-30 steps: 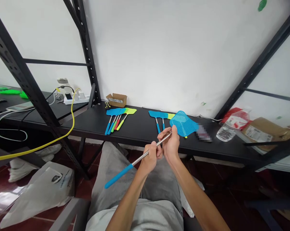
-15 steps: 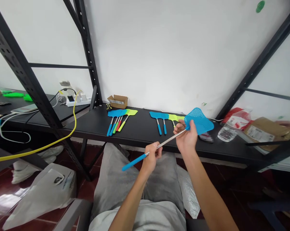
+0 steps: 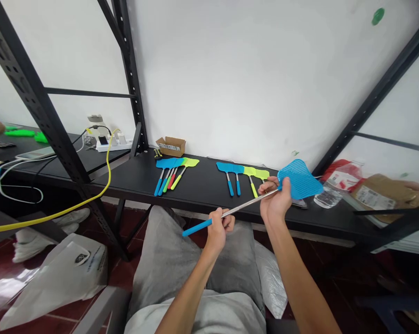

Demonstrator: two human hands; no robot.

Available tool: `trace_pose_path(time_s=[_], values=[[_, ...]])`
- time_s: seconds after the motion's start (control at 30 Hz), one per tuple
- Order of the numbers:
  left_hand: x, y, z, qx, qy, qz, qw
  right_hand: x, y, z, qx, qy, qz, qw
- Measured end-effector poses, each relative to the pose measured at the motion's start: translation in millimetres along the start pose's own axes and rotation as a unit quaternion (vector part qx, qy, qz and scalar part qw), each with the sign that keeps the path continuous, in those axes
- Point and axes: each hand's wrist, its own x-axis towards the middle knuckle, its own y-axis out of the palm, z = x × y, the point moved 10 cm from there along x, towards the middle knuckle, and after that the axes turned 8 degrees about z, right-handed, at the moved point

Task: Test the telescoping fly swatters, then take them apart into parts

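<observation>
A blue fly swatter (image 3: pixel 301 180) with an extended metal shaft is held slantwise above my lap, its blue handle low on the left. My left hand (image 3: pixel 219 227) is closed round the shaft just above the handle. Near the swatter's head, my right hand (image 3: pixel 276 197) grips the shaft, thumb against the base of the head. Behind my right hand lies a group of blue and yellow-green swatters (image 3: pixel 235 169), partly hidden by that hand. Farther left, a second group of fly swatters (image 3: pixel 170 163) has blue, green, red and yellow-green handles.
A small open cardboard box (image 3: pixel 170 147) stands at the back of the black table (image 3: pixel 202 195). To the right are a clear plastic bottle (image 3: pixel 325 197) and a cardboard parcel (image 3: pixel 376 192). A yellow cable (image 3: pixel 106 178) hangs across the left side near a power strip (image 3: pixel 115 144).
The held swatter has shifted right, and its head now sits farther from my left hand. More of the yellow-green swatters shows behind my right hand.
</observation>
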Motion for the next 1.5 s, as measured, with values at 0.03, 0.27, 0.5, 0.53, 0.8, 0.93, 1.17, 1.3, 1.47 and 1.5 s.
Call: trace_pose_path(time_s=[0.03,0.27,0.5,0.53,0.8,0.93,1.17,1.3,1.47,1.5], values=[[0,-1,2,-0.006,0.001,-0.002,1.0,0,0,0,0.001,-0.003,-0.002,1.0],[2,2,3,-0.024,0.01,-0.006,1.0,-19,22,-16,-0.003,0.007,0.014,1.0],[0,-18,13,0.024,-0.018,-0.098,0.995,-64,57,-67,-0.033,0.114,0.079,0.99],[0,-21,14,0.027,-0.022,-0.107,0.994,-67,59,-70,-0.034,0.124,0.087,0.988],[4,1,11,-0.007,-0.069,0.021,0.997,-59,66,-67,-0.011,0.125,0.113,0.986],[4,-5,6,0.005,-0.059,0.016,0.998,-54,68,-68,0.002,0.135,0.118,0.984],[3,-22,-7,0.014,-0.01,-0.037,0.999,-29,51,-51,0.03,0.137,0.101,0.985],[3,-16,-11,0.033,-0.003,-0.008,0.999,-16,37,-41,0.019,0.129,0.084,0.988],[-1,-5,-12,0.047,-0.019,-0.004,0.999,-2,15,-30,0.014,0.091,0.04,0.995],[-3,0,-10,0.054,-0.024,0.004,0.998,0,12,-27,0.014,0.081,0.032,0.996]])
